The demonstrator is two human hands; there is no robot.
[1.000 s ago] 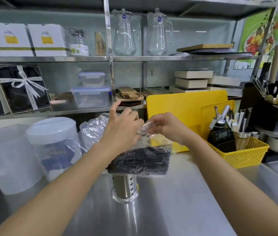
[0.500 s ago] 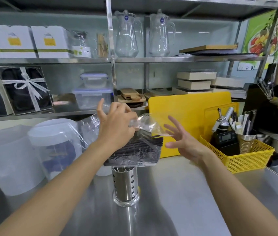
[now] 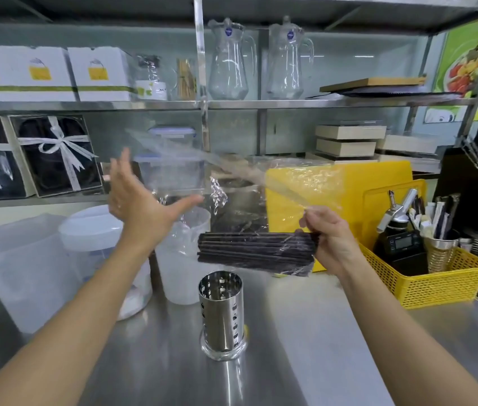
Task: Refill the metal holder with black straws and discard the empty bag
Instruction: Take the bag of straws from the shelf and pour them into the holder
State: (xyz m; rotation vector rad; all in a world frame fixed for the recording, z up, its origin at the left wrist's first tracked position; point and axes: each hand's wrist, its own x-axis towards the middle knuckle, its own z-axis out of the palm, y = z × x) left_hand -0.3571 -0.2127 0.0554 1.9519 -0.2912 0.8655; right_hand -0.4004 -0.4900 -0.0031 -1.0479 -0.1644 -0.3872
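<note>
A perforated metal holder [image 3: 221, 313] stands upright on the steel counter [image 3: 305, 347], and no straws show above its rim. Above and to its right, a bundle of black straws [image 3: 253, 251] lies roughly level inside a clear plastic bag [image 3: 299, 183]. My right hand [image 3: 330, 240] grips the bundle's right end through the bag, and the loose upper part of the bag flares up and to the left. My left hand [image 3: 141, 206] is open in the air to the left of the bag, fingers spread, touching nothing.
Clear and white plastic tubs [image 3: 91, 259] crowd the counter's left. A yellow basket [image 3: 437, 276] with a scale and utensil cups sits at the right, with a yellow cutting board [image 3: 357, 183] behind. Shelves with boxes and glass pitchers [image 3: 229, 60] run along the back.
The bag passed from my left hand to my right. My left hand let go and opened to the left. The bundle now hangs right of the holder, no longer directly over it.
</note>
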